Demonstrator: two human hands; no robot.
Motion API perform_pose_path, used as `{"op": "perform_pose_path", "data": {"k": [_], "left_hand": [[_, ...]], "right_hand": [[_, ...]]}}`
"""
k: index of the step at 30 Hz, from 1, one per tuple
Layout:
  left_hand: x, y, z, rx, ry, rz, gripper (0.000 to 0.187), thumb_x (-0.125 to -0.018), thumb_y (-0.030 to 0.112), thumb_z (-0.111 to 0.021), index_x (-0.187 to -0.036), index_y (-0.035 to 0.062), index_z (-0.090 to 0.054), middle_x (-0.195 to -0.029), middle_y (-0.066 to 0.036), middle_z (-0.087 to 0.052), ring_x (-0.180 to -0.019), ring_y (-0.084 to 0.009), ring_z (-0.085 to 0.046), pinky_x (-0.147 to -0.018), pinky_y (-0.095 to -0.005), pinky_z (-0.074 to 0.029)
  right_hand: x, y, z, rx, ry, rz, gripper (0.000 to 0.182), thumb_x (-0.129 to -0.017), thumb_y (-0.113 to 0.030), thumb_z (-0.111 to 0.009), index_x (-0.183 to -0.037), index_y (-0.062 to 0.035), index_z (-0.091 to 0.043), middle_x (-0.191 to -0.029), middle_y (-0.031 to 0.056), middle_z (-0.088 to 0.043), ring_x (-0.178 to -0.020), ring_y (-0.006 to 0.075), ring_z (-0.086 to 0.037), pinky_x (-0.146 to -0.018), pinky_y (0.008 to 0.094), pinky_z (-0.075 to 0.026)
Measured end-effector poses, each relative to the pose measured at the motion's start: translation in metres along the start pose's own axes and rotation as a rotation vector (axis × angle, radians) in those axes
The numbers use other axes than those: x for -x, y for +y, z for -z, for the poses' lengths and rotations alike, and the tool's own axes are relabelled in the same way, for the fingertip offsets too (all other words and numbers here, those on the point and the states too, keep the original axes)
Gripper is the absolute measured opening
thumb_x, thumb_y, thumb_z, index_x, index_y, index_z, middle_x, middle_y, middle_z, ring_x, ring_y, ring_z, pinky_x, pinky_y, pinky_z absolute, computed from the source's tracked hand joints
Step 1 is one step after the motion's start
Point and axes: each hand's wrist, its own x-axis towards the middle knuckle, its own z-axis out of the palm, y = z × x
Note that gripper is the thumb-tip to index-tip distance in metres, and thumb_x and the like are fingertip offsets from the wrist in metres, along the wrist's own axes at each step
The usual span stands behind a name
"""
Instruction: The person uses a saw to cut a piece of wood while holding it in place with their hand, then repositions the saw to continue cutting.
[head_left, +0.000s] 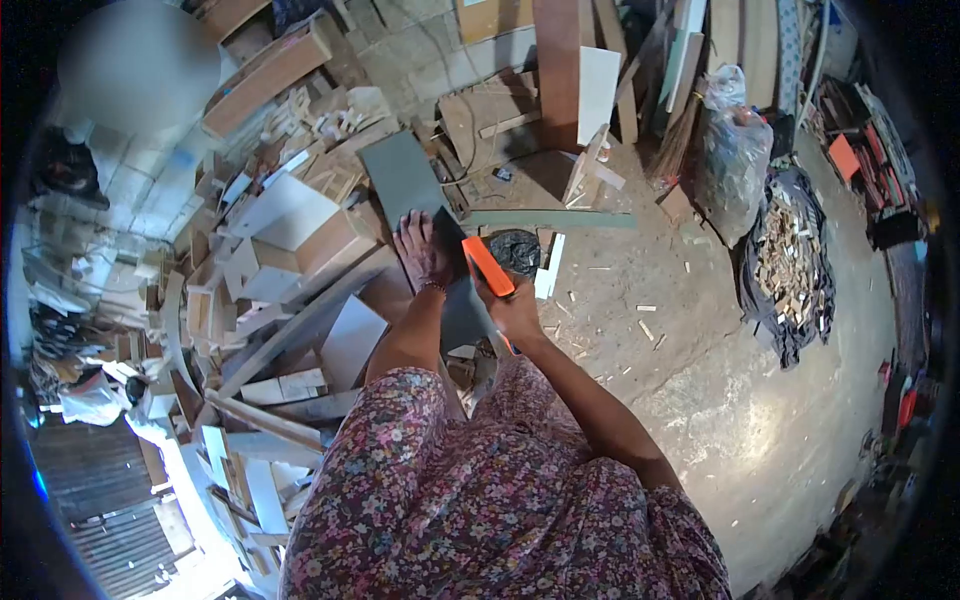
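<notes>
My left hand (424, 250) lies on a long dark grey board (402, 172), with its fingers stretched out and a bracelet at the wrist. The board slants from the scrap wood toward my legs. At the board's right edge, my right hand (515, 312) is closed around an orange tool (487, 265). A broad orange part sticks out past the fingers, and a small bit of orange shows below the hand. The grip hides the rest, so the tool's exact kind cannot be made out. Close beyond it lies a black plastic bag (513, 250).
Scrap boards and offcuts (290, 215) are heaped on my left. A green strip (550, 218) crosses the floor ahead. To the right are a filled clear plastic sack (735, 165), a dark cloth with wood chips (790, 255) and a broom (678, 150). Planks (558, 75) lean at the wall.
</notes>
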Motion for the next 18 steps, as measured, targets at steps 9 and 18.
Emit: {"op": "perform_pose_path", "data": {"k": [9,18], "left_hand": [[-0.001,0.003,0.008,-0.059,0.015,-0.024,0.054,-0.076,0.018,-0.047,-0.128,0.0116,-0.033,-0.132,-0.007,-0.032,-0.128,-0.0264,-0.023,-0.104,-0.0442,-0.014],[-0.001,0.002,0.006,-0.009,0.052,-0.026,0.056,-0.074,0.016,-0.047,-0.128,0.0112,-0.033,-0.131,-0.008,-0.032,-0.127,-0.0274,-0.024,-0.105,-0.0445,-0.015]], "right_hand": [[0.005,-0.002,0.009,0.022,-0.057,0.019,0.018,-0.077,-0.015,-0.06,-0.077,0.0024,-0.057,-0.059,0.0042,-0.052,-0.055,0.0102,-0.045,-0.053,0.0281,-0.04],[0.008,-0.001,0.002,-0.011,-0.003,0.081,0.02,-0.077,-0.014,-0.063,-0.066,-0.0005,-0.052,-0.054,-0.0016,-0.043,-0.052,0.0054,-0.037,-0.047,0.0249,-0.034]]}}
